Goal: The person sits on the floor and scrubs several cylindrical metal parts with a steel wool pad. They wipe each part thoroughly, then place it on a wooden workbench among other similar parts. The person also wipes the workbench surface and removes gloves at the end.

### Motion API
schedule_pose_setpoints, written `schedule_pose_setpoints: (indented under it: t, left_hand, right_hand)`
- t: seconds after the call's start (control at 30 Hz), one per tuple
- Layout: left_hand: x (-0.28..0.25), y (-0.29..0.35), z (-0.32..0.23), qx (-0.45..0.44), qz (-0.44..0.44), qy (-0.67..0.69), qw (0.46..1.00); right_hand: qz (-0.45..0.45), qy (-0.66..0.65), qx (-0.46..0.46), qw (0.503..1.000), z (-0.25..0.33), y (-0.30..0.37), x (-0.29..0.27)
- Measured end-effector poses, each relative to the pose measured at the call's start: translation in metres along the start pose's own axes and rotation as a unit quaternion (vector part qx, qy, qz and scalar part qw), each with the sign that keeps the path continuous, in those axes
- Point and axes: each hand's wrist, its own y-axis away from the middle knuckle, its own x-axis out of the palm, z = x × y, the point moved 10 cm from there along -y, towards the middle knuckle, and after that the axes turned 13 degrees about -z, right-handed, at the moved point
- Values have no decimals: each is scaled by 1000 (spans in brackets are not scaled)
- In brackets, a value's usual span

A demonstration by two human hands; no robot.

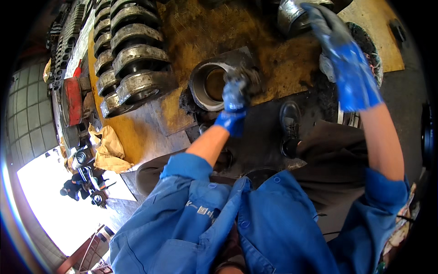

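My left hand [236, 94], in a blue glove with blackened fingers, is closed at the right rim of a thick metal ring [199, 90]. The ring has a wide round bore, and a flat, greasy block adjoins it behind. Grime makes the left fingertips hard to separate from the dark metal. Farther right and away from me, my right hand [331, 39], also gloved, has its fingers stretched out along the side of a shiny metal cylinder [292, 18]. Part of that cylinder is cut off by the upper edge of the view.
Two rows of heavy screw-shaped metal parts [139, 59] lie at the left on the oily yellow board [182, 27]. Nearer are a tan cloth [109, 148] and a red metal piece [73, 101]. My black shoe [290, 116] stands by the board's edge. People [73, 187] are in the background.
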Motion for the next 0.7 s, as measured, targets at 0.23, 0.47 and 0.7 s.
schedule_pose_setpoints:
  t: [0.23, 0.47, 0.7]
  left_hand:
    - [-3, -5, -34, 34, 70, 101, 992]
    - [38, -85, 52, 79, -55, 31, 995]
    - [27, -102, 42, 39, -123, -67, 989]
  right_hand:
    - [14, 79, 80, 994, 13, 87, -132]
    - [45, 126, 142, 981, 26, 145, -189]
    - [149, 94, 96, 980, 54, 146, -168]
